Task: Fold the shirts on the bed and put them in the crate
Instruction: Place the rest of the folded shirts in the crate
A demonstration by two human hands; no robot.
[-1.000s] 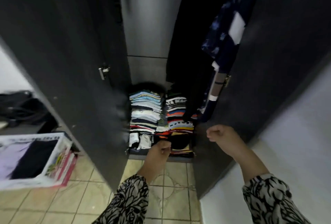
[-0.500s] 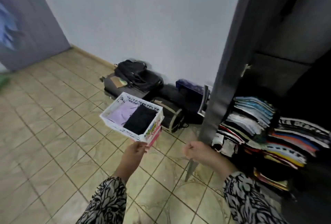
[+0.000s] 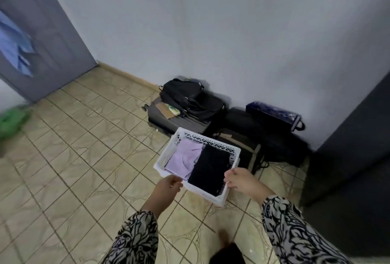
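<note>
Your left hand (image 3: 168, 187) and right hand (image 3: 240, 180), fingers loosely curled and holding nothing, reached the near rim of the white slotted plastic crate (image 3: 213, 195) at centre frame, where a folded lilac shirt (image 3: 185, 160) and a folded black shirt (image 3: 211, 168) lay.

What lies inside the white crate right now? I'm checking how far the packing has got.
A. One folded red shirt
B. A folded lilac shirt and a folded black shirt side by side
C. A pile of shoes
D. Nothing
B: in the white crate a folded lilac shirt lies beside a folded black shirt, the lilac one on the image left.
</note>
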